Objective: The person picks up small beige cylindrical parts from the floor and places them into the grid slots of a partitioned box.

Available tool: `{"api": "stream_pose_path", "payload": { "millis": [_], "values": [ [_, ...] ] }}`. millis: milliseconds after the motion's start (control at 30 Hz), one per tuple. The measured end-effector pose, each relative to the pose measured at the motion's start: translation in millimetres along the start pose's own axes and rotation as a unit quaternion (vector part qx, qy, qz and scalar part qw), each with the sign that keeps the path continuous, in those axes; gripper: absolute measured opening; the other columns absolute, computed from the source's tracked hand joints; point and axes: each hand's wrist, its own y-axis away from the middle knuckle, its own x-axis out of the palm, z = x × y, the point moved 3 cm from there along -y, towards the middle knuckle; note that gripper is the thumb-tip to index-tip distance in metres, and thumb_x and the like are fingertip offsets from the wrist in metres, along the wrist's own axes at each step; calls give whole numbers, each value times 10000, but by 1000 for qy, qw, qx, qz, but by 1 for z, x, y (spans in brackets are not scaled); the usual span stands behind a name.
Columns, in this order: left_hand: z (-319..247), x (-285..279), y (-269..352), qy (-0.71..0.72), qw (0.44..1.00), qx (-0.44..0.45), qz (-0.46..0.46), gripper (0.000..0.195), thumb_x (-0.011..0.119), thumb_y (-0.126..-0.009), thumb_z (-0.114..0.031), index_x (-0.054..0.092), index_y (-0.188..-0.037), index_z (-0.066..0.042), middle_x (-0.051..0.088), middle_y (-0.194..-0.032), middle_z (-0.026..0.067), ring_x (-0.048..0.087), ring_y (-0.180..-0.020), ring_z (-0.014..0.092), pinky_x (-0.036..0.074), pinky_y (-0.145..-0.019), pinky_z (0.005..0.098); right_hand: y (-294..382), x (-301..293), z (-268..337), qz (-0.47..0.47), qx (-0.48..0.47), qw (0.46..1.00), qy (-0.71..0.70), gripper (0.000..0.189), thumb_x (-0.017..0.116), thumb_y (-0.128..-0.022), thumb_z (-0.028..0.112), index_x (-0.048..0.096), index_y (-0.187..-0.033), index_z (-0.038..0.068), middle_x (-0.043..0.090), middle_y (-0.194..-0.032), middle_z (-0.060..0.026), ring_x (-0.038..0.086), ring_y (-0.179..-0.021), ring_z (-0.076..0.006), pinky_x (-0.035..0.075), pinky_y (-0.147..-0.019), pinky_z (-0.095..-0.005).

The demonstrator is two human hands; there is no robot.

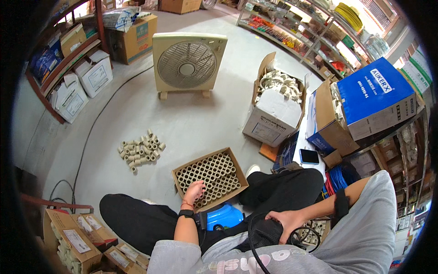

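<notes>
My left hand (195,191) is over the near-left part of an open cardboard box (209,207), its fingers curled. Whether anything is inside them is hidden. Rows of short cream plastic pipe couplings (212,178) stand on end in that box, their round openings facing up. My right hand (290,222) lies at my lap, thumb and fingers around a black mesh pouch (265,233). A black cable (252,239) runs beside it. Between my legs, just behind the box, is a blue plastic object (224,217). Left of the box, loose couplings (142,150) lie heaped on the floor.
A box fan (187,65) stands ahead. To the right are a carton of white plastic fittings (273,116), a blue carton (376,92) and a phone (309,156). A cable (89,133) crosses the floor at left. Cartons (73,239) sit at lower left, shelves (308,44) at far right.
</notes>
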Motion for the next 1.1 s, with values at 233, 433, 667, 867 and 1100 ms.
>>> {"api": "stream_pose_path", "payload": {
  "millis": [233, 433, 667, 867, 1100],
  "values": [
    [0, -12, 1, -22, 1000, 17, 9, 246, 428, -750, -167, 409, -972, -62, 495, -728, 1, 447, -517, 50, 321, -376, 164, -29, -17, 47, 10, -61, 997, 41, 875, 704, -394, 367, 281, -1026, -66, 450, -874, -193, 454, -822, -258, 359, -703, -274],
    [-24, -11, 15, -23, 999, 40, -12, 256, 416, -749, -139, 420, -996, -73, 507, -802, 9, 447, -537, 59, 343, -440, 152, -68, -17, 92, 65, -83, 987, 122, 805, 657, -439, 391, 316, -1042, -20, 498, -816, -177, 488, -771, -274, 374, -677, -295],
    [-117, -38, 47, -71, 988, 138, -7, 294, 444, -734, -160, 417, -1014, -75, 504, -852, 7, 478, -638, 76, 370, -491, 175, -102, 7, 141, 92, -149, 955, 241, 834, 636, -370, 477, 396, -983, -35, 498, -849, -198, 483, -798, -295, 370, -702, -321],
    [-183, -47, 96, -112, 974, 190, -59, 251, 377, -772, -167, 431, -1003, -84, 494, -879, -4, 475, -689, 59, 372, -565, 160, -115, 17, 146, 140, -134, 939, 284, 870, 611, -378, 526, 388, -1015, -24, 483, -899, -196, 465, -848, -299, 360, -738, -320],
    [-179, -54, 123, -180, 964, 173, -96, 259, 360, -765, -149, 433, -1009, -103, 497, -880, -15, 467, -721, 61, 351, -609, 183, -146, -20, 100, 292, -70, 942, 152, 892, 479, -531, 596, 222, -1158, 16, 302, -1141, -166, 329, -1017, -302, 349, -740, -437]
  ]
}}
